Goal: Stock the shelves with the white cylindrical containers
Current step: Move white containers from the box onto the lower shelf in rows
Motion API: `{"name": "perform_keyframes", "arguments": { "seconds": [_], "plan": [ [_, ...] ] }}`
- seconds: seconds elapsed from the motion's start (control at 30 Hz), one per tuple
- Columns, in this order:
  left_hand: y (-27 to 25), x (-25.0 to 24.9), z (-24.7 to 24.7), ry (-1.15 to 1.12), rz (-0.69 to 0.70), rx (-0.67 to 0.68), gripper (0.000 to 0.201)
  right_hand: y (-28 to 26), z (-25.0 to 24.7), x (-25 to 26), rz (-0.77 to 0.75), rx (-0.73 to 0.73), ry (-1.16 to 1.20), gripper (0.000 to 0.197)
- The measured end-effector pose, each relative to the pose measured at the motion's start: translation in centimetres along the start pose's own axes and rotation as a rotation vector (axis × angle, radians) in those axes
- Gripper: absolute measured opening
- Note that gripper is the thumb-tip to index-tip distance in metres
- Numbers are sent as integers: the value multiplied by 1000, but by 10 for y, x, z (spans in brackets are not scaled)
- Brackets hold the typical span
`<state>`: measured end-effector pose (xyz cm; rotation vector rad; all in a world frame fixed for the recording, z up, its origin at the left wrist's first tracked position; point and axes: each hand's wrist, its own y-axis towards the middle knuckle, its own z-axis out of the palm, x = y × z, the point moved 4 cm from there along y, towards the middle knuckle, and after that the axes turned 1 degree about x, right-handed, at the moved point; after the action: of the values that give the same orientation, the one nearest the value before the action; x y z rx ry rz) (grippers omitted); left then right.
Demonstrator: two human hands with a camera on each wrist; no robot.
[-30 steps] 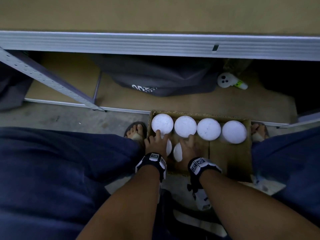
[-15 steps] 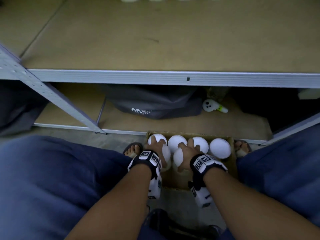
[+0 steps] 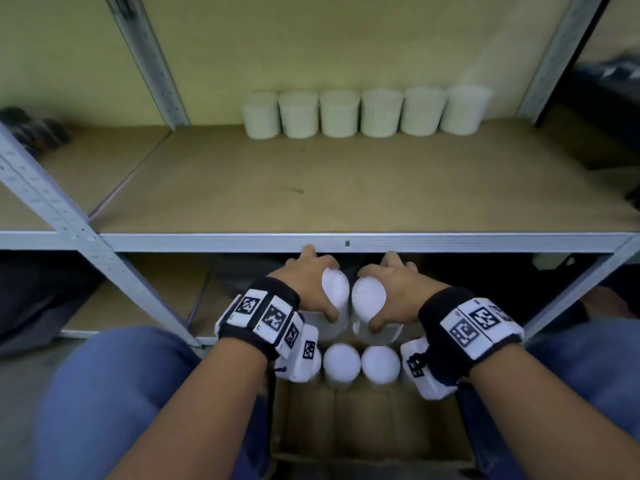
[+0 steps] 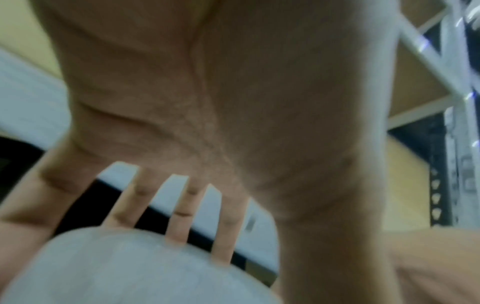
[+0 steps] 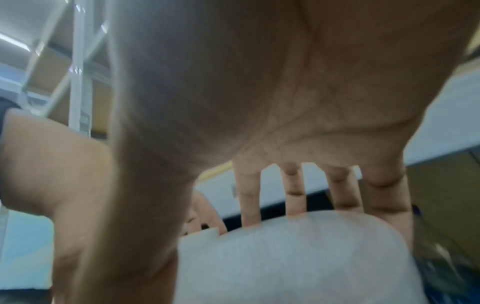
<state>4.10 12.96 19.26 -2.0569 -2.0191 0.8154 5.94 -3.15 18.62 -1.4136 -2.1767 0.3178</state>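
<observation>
White containers gripped — both hands

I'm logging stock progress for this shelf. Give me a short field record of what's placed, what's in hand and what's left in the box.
left hand: grips one white container
right hand: grips another white container
height of held pair: just below the shelf's front rail
on shelf: row of six white containers along the back
in cardboard box: two container tops visible; others may be hidden by the wrists
shelf board in front of the row: bare
</observation>
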Motion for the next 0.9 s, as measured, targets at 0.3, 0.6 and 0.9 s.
{"name": "perform_keyframes", "arguments": {
  "seconds": [0.3, 0.6, 0.9],
  "plan": [
    [-37, -42, -82, -39, 126, -213, 83, -52, -93, -1, -89, -228, 75, 83],
    [-34, -46, -134, -146, 151, -356, 65, -54, -146, -9, -175, -423, 213, 65],
    [2, -49, -129, -211, 172, -535, 62, -18, -144, -27, -161, -608, 276, 48]
  ]
}}
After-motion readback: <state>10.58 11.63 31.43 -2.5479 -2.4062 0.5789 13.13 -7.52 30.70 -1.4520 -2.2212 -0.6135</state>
